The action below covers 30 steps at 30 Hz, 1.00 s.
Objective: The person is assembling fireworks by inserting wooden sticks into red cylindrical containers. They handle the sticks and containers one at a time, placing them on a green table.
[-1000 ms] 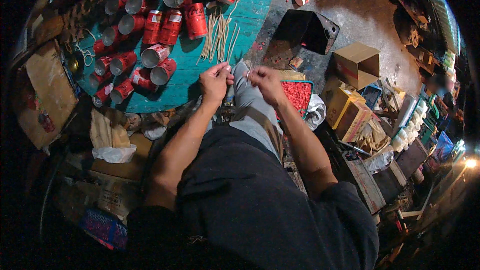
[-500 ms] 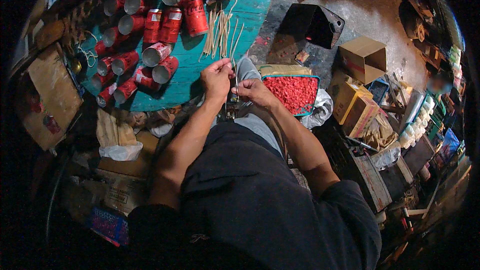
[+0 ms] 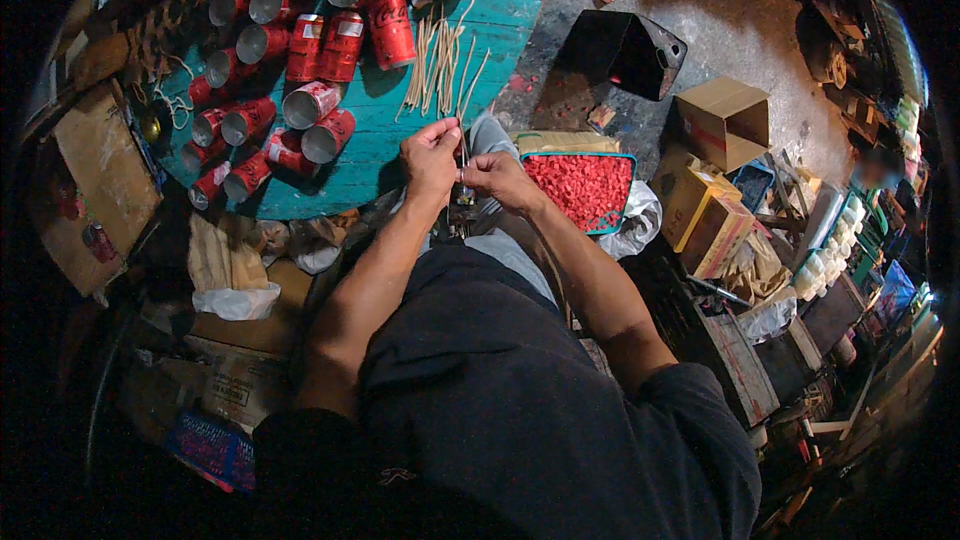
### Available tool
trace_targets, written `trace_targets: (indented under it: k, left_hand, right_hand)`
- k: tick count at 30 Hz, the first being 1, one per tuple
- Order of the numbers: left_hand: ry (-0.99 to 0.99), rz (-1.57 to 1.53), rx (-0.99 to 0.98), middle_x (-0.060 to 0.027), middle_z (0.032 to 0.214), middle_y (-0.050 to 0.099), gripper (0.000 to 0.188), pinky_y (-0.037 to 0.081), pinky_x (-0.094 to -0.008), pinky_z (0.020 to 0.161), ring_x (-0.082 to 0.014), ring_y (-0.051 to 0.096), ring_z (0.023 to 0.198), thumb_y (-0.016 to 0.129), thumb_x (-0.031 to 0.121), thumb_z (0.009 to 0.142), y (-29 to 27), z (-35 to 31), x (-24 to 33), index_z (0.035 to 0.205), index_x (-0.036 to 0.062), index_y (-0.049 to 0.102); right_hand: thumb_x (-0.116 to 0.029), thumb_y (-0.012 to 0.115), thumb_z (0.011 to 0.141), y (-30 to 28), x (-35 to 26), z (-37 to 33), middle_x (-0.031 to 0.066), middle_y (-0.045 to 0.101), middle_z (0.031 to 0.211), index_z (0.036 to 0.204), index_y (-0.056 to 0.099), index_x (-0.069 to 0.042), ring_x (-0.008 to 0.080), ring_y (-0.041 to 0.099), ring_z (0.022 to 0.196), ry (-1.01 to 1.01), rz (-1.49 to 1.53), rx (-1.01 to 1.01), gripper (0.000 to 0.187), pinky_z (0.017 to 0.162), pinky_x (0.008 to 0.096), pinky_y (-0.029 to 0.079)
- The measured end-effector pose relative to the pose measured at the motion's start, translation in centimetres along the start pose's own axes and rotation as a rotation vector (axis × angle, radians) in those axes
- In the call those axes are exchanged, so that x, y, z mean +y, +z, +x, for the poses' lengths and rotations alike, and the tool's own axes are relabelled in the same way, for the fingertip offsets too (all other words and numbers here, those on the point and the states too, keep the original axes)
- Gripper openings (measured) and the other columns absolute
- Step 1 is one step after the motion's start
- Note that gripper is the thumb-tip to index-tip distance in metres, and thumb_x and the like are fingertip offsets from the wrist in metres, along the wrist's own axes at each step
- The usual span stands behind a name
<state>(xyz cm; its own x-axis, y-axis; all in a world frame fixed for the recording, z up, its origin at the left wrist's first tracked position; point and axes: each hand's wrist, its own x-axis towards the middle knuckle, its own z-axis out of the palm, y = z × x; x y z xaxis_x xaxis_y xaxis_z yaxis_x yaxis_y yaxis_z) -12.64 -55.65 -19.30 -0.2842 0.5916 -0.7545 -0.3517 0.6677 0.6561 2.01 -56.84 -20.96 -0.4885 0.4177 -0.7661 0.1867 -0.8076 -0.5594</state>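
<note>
My left hand (image 3: 431, 162) is closed in a pinch on a thin pale cord (image 3: 462, 148) at the near edge of the table. Close beside it, on the right, my right hand (image 3: 498, 180) pinches lower down, around the same cord; its fingertips partly hide what they grip. Just beyond my hands, a loose bundle of similar pale cords (image 3: 432, 65) lies on the turquoise plank table (image 3: 505, 15). Red drink cans (image 3: 342, 48), several of them with their tops cut off, stand and lie to the left of the bundle.
Right of my hands sits a teal-rimmed tray (image 3: 630, 202) of small red pieces. A black box (image 3: 650, 55) and an open cardboard box (image 3: 722, 122) are on the floor beyond. Cardboard and paper bags (image 3: 232, 265) lie below the table at left.
My right hand has shifted slightly left and its fingers are now closer to my left hand. The left hand stays almost in place, still pinching.
</note>
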Motion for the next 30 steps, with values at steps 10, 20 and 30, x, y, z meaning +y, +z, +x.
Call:
trace_targets:
  k: [10,20,30]
  left_hand:
    - [0.002,0.072,-0.014,-0.0062,0.088,0.069,0.022,0.052,-0.0267,0.065,-0.0118,0.062,0.072,0.065,0.003,0.091,-0.8,0.2,-0.7,0.111,-0.0051,0.068]
    - [-0.002,0.076,-0.025,-0.0038,0.085,0.068,0.022,0.048,-0.0251,0.058,-0.0101,0.059,0.068,0.065,0.004,0.091,-1.3,0.7,-0.9,0.112,-0.0034,0.068]
    - [-0.003,0.038,-0.004,-0.0034,0.089,0.067,0.019,0.048,-0.0253,0.059,-0.0098,0.059,0.069,0.063,0.003,0.091,-1.2,0.4,-0.5,0.109,-0.003,0.069]
  right_hand:
    - [-0.025,0.073,0.087,-0.4,1.4,1.1,-0.0058,0.055,0.063,0.074,0.068,-0.006,0.0033,0.043,0.055,0.007,-0.096,-0.001,0.024,0.049,0.0229,0.031]
    - [-0.026,0.073,0.088,-0.2,0.8,1.0,-0.0063,0.054,0.063,0.07,0.066,-0.006,0.0032,0.042,0.055,0.035,-0.147,-0.007,0.028,0.049,0.0234,0.03]
    - [-0.035,0.077,0.084,-0.6,-1.2,0.8,-0.0046,0.052,0.058,0.061,0.063,-0.006,0.0059,0.042,0.053,-0.036,-0.05,0.028,0.04,0.047,0.0277,0.03]
